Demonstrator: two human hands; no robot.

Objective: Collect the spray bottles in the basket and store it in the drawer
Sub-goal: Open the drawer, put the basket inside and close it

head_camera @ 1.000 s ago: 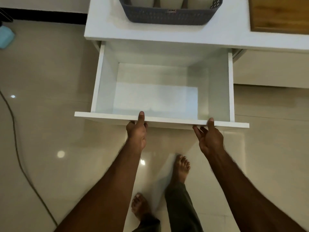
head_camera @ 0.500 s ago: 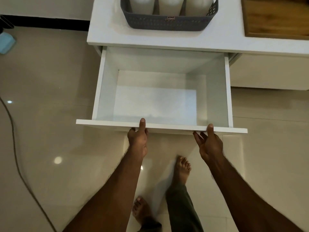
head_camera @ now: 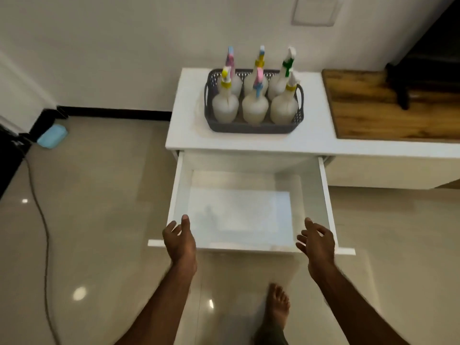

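A grey basket (head_camera: 251,127) stands on the white cabinet top (head_camera: 189,130), holding several white spray bottles (head_camera: 255,105) with coloured nozzles, all upright. Below it the white drawer (head_camera: 178,192) is pulled out and has nothing inside. My left hand (head_camera: 179,241) hovers over the drawer's front left corner, fingers apart and holding nothing. My right hand (head_camera: 316,241) hovers over the front right corner, also spread and free of the drawer front.
A wooden surface (head_camera: 378,113) lies on the cabinet to the right of the basket. A black cable (head_camera: 43,232) runs across the glossy tiled floor at left, near a blue object (head_camera: 52,136) by the wall. My bare foot (head_camera: 277,307) stands below the drawer.
Both hands have let go of the drawer's front edge and lifted, fingers spread. The view has tilted up, bringing the whole basket and bottles into sight.
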